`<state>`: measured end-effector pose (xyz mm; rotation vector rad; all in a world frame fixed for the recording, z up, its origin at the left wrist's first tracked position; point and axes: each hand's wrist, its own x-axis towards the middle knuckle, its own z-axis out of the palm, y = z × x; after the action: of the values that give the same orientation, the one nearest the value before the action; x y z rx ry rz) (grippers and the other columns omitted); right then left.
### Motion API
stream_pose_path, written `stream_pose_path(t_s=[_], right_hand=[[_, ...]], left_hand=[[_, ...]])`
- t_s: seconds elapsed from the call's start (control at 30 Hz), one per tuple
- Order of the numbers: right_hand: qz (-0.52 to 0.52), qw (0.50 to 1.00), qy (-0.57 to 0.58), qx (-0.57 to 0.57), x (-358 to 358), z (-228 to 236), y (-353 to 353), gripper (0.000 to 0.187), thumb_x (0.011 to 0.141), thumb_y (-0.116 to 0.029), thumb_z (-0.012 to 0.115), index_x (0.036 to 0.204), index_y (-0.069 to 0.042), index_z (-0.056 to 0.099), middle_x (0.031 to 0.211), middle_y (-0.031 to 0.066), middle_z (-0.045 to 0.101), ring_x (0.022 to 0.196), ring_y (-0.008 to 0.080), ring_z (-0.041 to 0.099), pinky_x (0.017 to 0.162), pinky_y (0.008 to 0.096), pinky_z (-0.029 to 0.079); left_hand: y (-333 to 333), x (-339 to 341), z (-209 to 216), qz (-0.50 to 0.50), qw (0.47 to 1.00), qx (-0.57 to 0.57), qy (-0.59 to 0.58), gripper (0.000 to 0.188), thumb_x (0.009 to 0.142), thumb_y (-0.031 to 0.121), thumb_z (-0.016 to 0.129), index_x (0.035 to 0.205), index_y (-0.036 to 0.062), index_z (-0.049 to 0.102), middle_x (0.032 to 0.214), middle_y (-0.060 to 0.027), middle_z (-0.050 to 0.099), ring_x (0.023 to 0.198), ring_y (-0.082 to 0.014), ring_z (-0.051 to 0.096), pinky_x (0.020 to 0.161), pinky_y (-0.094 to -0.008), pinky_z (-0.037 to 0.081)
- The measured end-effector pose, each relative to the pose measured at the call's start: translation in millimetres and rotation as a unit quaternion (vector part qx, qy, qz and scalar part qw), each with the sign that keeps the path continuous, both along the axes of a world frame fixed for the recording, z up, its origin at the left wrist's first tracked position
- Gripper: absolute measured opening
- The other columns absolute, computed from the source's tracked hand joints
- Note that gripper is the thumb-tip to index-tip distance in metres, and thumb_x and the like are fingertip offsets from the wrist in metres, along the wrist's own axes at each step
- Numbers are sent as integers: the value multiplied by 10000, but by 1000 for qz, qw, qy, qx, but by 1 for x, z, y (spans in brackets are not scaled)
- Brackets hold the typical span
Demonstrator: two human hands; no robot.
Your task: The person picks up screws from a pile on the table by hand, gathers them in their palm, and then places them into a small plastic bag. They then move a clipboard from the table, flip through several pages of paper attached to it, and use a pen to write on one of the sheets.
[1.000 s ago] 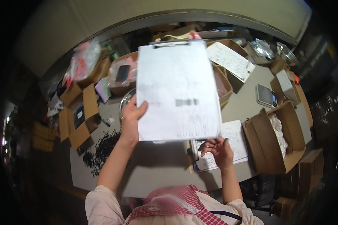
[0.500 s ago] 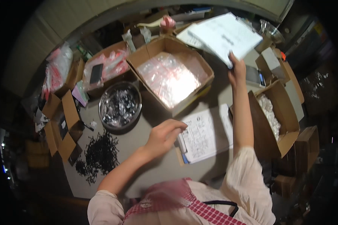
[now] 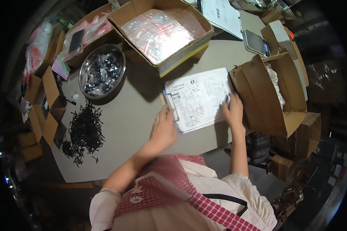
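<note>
A clipboard with printed sheets (image 3: pixel 200 101) lies slightly askew on the table in front of me, its metal clip on the left. My left hand (image 3: pixel 164 129) is at its left edge, fingers curled against the rim beside the clip. At the opposite edge, my right hand (image 3: pixel 233 112) has its thumb on the paper and its fingers round the side. The undersides of both grips are hidden. Beyond, a second clipboard with white paper (image 3: pixel 221 17) lies at the far right, beside a small digital scale (image 3: pixel 254 42).
A large carton (image 3: pixel 164 65) of clear zip bags stands behind the clipboard. To the left are a steel bowl (image 3: pixel 121 79) of small wrapped parts, a heap of black screws (image 3: pixel 85 129) and an open small carton (image 3: pixel 36 125). A brown carton (image 3: pixel 258 92) borders my right hand.
My right hand has let go of the other papers at the far right and come down to the near clipboard's right edge. My left hand has moved to its left edge. The view has shifted.
</note>
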<state>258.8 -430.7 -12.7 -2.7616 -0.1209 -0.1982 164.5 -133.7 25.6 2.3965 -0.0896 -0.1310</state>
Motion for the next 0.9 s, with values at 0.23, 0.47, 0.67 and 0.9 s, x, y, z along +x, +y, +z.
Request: stream_pose_path(t_s=[0.23,0.47,0.67,0.9], right_hand=[[-143,974,86,150,-29,-5,-18,520,826,-210,683,1274,20,555,1271,268,585,1149,423,547,988,463,436],[-54,996,-34,54,-36,7,-6,546,837,-208,661,1332,-9,548,1201,211,616,1131,374,545,1047,559,344],[73,963,25,260,-68,17,55,536,830,-92,659,1341,2,531,1221,222,600,1137,379,563,1060,466,391],[90,954,50,283,-77,14,55,433,849,-49,639,1261,42,544,1251,244,573,1148,392,582,956,435,489]], left_hand=[[-6,4,-27,33,998,-10,-44,575,818,102,689,1328,-65,483,1409,-324,414,1286,-458,439,1075,-487,404],[33,4,-35,228,852,-462,96,521,890,-10,619,1375,-5,429,1209,-152,607,1094,-205,602,988,-338,479],[41,-30,-17,286,844,-449,69,529,895,26,631,1390,30,446,1070,-96,669,943,-151,631,836,-267,506],[117,-126,-30,412,807,-420,44,484,919,-25,525,1401,-14,495,1146,-100,682,1004,-148,638,884,-258,492]])
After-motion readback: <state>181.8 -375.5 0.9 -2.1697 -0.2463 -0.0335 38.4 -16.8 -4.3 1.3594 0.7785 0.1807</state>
